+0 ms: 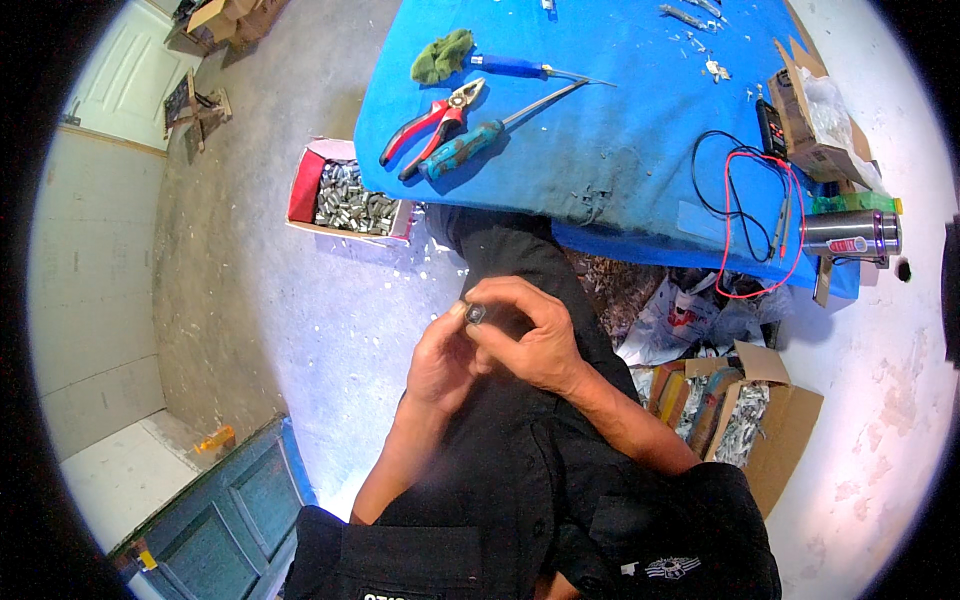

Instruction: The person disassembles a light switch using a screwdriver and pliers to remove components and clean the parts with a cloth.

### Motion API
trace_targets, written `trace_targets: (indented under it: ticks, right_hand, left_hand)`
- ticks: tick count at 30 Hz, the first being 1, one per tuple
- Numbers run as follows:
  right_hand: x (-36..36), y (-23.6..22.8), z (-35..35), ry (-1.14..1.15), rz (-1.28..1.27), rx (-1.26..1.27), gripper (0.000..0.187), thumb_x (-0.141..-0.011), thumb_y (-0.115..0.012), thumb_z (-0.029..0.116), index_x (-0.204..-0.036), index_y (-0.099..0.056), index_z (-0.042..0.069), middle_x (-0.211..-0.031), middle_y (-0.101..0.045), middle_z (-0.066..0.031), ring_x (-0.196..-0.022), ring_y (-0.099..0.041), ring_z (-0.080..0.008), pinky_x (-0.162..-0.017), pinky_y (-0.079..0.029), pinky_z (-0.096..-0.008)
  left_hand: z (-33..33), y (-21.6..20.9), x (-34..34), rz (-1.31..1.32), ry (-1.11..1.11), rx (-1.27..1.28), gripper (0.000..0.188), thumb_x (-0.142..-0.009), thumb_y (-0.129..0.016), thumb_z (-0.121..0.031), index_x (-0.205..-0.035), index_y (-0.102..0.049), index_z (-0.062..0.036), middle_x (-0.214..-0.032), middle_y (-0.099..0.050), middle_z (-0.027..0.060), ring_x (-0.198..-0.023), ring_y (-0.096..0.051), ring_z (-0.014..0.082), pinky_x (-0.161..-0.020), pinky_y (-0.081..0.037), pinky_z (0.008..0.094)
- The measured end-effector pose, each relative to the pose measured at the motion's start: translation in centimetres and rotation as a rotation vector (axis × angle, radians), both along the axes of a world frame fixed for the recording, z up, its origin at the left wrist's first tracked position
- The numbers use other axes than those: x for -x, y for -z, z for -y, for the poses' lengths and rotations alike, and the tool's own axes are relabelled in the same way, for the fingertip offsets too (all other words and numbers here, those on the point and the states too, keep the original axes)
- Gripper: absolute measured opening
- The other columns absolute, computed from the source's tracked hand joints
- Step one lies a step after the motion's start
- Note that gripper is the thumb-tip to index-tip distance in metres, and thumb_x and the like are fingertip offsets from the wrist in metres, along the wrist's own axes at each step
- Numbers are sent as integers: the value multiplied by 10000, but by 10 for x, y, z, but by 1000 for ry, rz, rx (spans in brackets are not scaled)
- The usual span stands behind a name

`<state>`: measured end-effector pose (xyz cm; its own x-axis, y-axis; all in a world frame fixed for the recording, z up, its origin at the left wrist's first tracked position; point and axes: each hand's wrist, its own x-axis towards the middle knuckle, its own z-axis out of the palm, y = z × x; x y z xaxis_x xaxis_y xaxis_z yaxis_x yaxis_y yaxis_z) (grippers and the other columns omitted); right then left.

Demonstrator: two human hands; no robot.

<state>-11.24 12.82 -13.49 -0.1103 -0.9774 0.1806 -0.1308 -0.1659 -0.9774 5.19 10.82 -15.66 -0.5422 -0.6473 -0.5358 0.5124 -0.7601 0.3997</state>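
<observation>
Above my lap, both hands come together on a small round metal piece with a dark end facing up. My left hand closes on it from the left, its thumb against the side. From the right, my right hand pinches it between thumb and forefinger. The lower part of the piece is hidden by the fingers. Beyond my hands, pliers with red and black handles lie on the blue-covered table, beside a teal-handled screwdriver and a blue-handled slim tool.
Left of the table, an open box holds many small silvery metal cylinders. A green cloth, a meter with red and black leads, and a steel tumbler are on the table. Cardboard boxes stand at my right by the wall.
</observation>
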Motion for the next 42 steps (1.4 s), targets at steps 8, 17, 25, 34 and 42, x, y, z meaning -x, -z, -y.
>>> trace_targets:
  ticks: [8,17,25,34,42]
  right_hand:
    - [1,4,2,-19,24,-45,326,-828,-764,3,-1146,-693,10,-1170,-730,-144,-1112,-721,-276,-984,-551,-373]
    - [-4,16,1,-17,167,-224,322,-856,-732,9,-1175,-684,-4,-1182,-723,-142,-1109,-715,-263,-991,-544,-370]
    - [-3,13,7,-18,65,-162,322,-854,-739,10,-1171,-690,-9,-1180,-721,-147,-1100,-715,-263,-980,-542,-368]
    - [-5,10,10,-8,112,-170,304,-856,-766,26,-1151,-702,-8,-1175,-727,-148,-1088,-719,-270,-967,-550,-372]
    - [-4,8,13,-31,60,-93,277,-882,-759,34,-1151,-712,-6,-1164,-738,-152,-1090,-723,-274,-968,-553,-375]
  left_hand:
    - [3,9,-4,-2,34,46,309,-1083,-568,-385,-1103,-678,-98,-826,-684,21,-648,-625,145,-572,-501,279]
    - [13,2,-11,143,-8,98,271,-1055,-647,-339,-1062,-673,-69,-849,-665,17,-695,-596,112,-599,-473,266]
    - [15,1,-11,133,-6,128,271,-1070,-647,-321,-1094,-672,-52,-867,-655,13,-714,-591,107,-633,-479,255]
    - [15,4,-16,104,-22,211,224,-1056,-689,-240,-1157,-665,-42,-914,-647,9,-761,-583,100,-646,-486,263]
    - [14,6,-18,88,-31,233,253,-1049,-704,-248,-1189,-665,-41,-919,-650,20,-762,-587,107,-650,-490,270]
